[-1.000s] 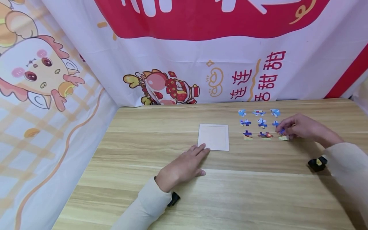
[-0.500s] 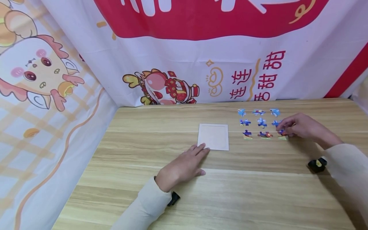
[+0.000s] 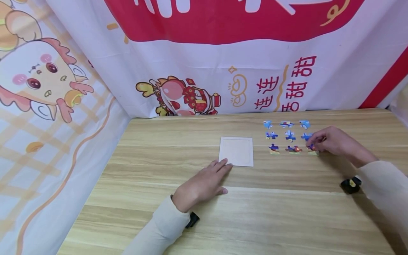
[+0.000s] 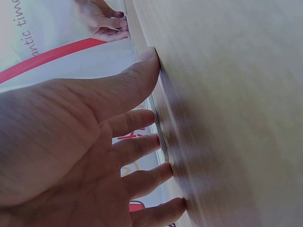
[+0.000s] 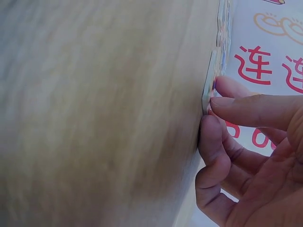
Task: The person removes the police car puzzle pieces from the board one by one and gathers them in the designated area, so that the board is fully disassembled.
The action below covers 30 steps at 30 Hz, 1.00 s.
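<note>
In the head view my left hand [image 3: 204, 182] lies with its fingers extended, fingertips touching the near left corner of a square white puzzle tray [image 3: 237, 152]. The left wrist view shows the straight fingers [image 4: 142, 146] of that hand at the tray's thin edge. At the right, my right hand [image 3: 334, 143] pinches the corner puzzle piece [image 3: 313, 152] of the nearest row, low at the table. Seen from the right wrist, the thumb touches this flat piece [image 5: 210, 82] and the other fingers are curled beside it. Part of the piece is hidden by the fingers.
Several other jigsaw pieces [image 3: 290, 135] lie in spaced rows right of the tray, blue at the back, browner in front. The wooden table [image 3: 264, 216] ends at a printed cloth [image 3: 191, 60] behind. A second cloth [image 3: 63, 141] hangs along the left.
The corner piece under my right hand has shifted slightly left and away from me, with the fingers on it. My left hand and the tray look unmoved.
</note>
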Motion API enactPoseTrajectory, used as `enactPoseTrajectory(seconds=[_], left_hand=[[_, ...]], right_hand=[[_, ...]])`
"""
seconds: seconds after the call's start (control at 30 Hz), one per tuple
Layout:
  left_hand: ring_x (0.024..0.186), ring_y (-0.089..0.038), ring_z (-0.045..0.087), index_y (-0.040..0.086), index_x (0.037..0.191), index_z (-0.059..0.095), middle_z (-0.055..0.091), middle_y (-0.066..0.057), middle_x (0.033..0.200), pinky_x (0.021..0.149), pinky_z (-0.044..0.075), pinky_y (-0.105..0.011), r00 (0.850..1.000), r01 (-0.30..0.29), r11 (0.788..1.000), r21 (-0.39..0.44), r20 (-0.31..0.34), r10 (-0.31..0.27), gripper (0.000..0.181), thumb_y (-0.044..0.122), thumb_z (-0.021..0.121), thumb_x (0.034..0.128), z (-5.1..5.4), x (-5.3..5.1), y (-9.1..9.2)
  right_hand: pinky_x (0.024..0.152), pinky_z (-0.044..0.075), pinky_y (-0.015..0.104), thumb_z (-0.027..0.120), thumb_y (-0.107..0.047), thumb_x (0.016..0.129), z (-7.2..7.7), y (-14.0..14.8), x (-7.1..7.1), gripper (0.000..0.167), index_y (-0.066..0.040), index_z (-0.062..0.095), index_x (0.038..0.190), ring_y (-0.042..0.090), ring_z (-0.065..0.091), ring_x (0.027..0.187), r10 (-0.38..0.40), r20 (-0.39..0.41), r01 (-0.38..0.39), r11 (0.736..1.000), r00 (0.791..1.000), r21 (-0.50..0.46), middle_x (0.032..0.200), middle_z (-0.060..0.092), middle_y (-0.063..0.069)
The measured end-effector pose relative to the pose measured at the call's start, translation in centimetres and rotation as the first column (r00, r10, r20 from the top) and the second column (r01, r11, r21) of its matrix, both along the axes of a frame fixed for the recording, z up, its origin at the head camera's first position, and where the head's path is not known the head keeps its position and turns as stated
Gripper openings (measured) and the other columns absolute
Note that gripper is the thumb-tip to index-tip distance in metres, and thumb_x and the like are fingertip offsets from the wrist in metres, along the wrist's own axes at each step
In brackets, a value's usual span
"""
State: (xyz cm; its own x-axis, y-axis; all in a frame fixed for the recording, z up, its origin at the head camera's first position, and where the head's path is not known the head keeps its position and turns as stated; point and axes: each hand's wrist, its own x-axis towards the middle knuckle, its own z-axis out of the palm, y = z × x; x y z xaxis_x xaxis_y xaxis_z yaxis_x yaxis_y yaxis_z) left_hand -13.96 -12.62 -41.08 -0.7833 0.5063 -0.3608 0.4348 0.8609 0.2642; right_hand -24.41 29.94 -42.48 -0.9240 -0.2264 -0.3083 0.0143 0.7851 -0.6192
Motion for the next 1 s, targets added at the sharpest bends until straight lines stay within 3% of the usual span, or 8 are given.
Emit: enactPoseTrajectory(seconds=[0.47, 0.67, 1.0], left_hand=[[0.163, -0.031, 0.018, 0.018, 0.167, 0.029, 0.018, -0.005, 0.177, 0.132, 0.024, -0.048, 1.000, 0.002, 1.000, 0.017, 0.009, -0.002, 0.077, 0.036, 0.067, 0.1020, -0.1, -0.1, 0.0], [0.163, -0.032, 0.018, 0.017, 0.167, 0.028, 0.018, -0.005, 0.177, 0.132, 0.025, -0.047, 1.000, 0.002, 1.000, 0.014, 0.007, -0.002, 0.077, 0.036, 0.066, 0.1022, -0.3, 0.0, -0.2], [0.163, -0.031, 0.018, 0.017, 0.167, 0.029, 0.019, -0.006, 0.177, 0.132, 0.025, -0.047, 1.000, 0.003, 1.000, 0.013, 0.007, -0.003, 0.078, 0.036, 0.067, 0.1016, -0.4, 0.3, -0.2]], right_hand=[[0.067, 0.048, 0.028, 0.063, 0.004, 0.095, -0.2, 0.3, 0.1, 0.022, 0.001, 0.079, 0.109, 0.029, 0.055, 0.093, -0.004, -0.001, 0.004, 1.000, 1.000, 0.010, 0.114, 0.071, 0.024], [0.073, 0.048, 0.031, 0.060, -0.001, 0.098, 0.4, -0.1, 0.3, 0.024, -0.003, 0.080, 0.110, 0.031, 0.053, 0.098, -0.007, -0.027, 0.008, 0.999, 1.000, 0.031, 0.114, 0.073, 0.020], [0.070, 0.048, 0.030, 0.060, -0.001, 0.097, 1.2, -0.8, 1.0, 0.025, -0.001, 0.079, 0.112, 0.028, 0.054, 0.094, -0.003, -0.085, 0.007, 0.999, 0.996, 0.038, 0.110, 0.074, 0.018]])
